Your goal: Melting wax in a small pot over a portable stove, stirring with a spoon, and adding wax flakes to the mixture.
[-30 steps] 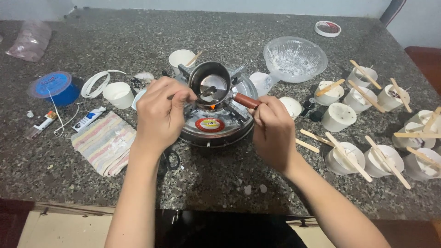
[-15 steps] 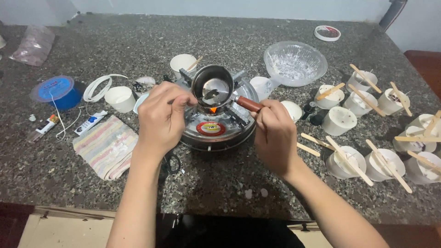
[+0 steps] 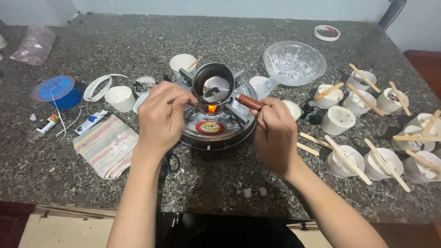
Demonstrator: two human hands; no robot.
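A small metal pot (image 3: 213, 82) sits on a round metal stove (image 3: 216, 126) with a small flame (image 3: 212, 109) under it. My left hand (image 3: 161, 117) grips a metal spoon (image 3: 209, 92) whose bowl rests inside the pot. My right hand (image 3: 274, 133) holds the pot's reddish-brown handle (image 3: 249, 102) at the pot's right.
Several white cups with wooden sticks (image 3: 367, 156) crowd the right side. A clear glass bowl (image 3: 294, 62) stands behind them. A striped cloth (image 3: 106, 144), blue tape roll (image 3: 55, 91), small tubes (image 3: 89, 122) and white cups (image 3: 120, 98) lie on the left of the granite table (image 3: 115, 41).
The view has shifted slightly. Both hands stay at the pot; the spoon has moved a little inside it.
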